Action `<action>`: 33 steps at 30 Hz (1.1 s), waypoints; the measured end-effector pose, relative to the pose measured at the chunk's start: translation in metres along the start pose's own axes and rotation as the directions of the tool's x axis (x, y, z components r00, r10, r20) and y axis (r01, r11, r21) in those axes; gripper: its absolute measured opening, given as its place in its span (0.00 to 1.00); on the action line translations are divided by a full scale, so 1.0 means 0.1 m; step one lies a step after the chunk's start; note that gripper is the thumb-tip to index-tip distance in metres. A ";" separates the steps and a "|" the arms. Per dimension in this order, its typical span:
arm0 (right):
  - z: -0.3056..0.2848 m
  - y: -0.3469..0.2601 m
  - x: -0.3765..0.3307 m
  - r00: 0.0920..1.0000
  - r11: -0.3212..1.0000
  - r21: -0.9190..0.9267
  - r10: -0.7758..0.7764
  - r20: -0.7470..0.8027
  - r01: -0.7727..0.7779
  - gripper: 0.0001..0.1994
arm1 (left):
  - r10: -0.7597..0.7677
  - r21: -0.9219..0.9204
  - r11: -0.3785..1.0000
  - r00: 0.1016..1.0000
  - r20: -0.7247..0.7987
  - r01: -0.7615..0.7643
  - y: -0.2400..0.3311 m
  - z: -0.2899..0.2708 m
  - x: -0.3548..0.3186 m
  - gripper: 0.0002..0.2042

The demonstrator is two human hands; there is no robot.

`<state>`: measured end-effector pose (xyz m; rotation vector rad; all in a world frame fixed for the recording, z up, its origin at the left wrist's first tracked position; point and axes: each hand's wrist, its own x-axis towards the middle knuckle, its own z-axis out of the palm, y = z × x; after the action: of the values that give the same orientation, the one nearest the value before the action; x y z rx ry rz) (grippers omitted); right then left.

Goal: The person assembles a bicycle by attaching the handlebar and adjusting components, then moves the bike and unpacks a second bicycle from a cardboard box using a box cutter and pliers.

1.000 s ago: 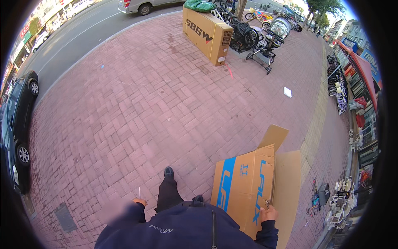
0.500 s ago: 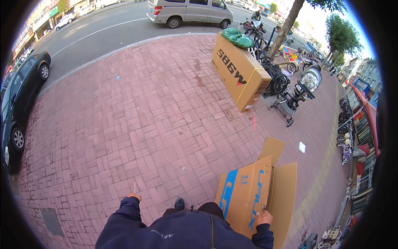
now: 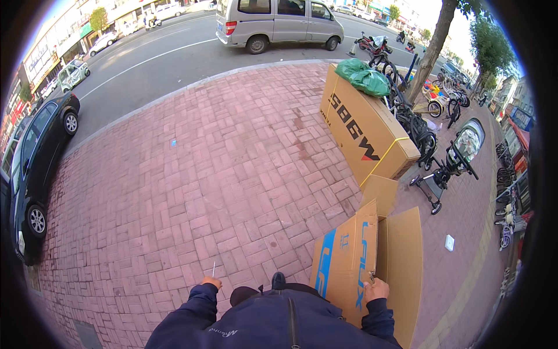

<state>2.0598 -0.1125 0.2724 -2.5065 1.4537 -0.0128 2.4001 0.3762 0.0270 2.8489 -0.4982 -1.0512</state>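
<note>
My left hand [image 3: 212, 282] is closed around a thin, pale, rod-like tool [image 3: 214, 269] that points up and away from me; its exact kind is too small to make out. At my right side is an opened cardboard box [image 3: 347, 264] with blue stripes and blue lettering, its flaps spread apart. My right hand [image 3: 376, 290] grips the top edge of this box beside the opening. Whether the box touches the paving is hidden.
Ahead to the right stands a large carton [image 3: 363, 125], topped by a green plastic bundle [image 3: 365, 75]. A stroller [image 3: 456, 160], a small white object [image 3: 449, 242] and a tree [image 3: 433, 49] are on the right. A black car [image 3: 43, 157] is at left, a silver van [image 3: 279, 23] on the road.
The large carton and stroller appear nearer and farther right in view. Both hands keep their hold, and the cardboard box stays at my right side.
</note>
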 end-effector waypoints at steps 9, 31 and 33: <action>0.30 -2.56 2.61 0.966 0.965 -0.030 -0.259 -0.003 0.259 0.15 | 0.395 -0.538 0.721 0.897 -0.198 -0.437 2.21 -2.43 1.29 0.18; 0.61 -4.27 6.05 0.987 0.998 0.010 0.065 0.144 -0.067 0.20 | 0.865 -0.057 0.500 0.502 -0.022 -0.864 4.49 -5.15 6.05 0.06; 0.74 -4.69 6.36 0.953 0.953 -0.156 0.279 0.119 -0.259 0.18 | 0.861 -0.058 0.508 0.509 -0.012 -0.860 4.69 -5.53 6.35 0.06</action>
<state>2.7902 -0.4194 0.2287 -2.3329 1.7775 0.3164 3.0791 -0.2998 0.1352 1.9871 -1.6289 -0.8114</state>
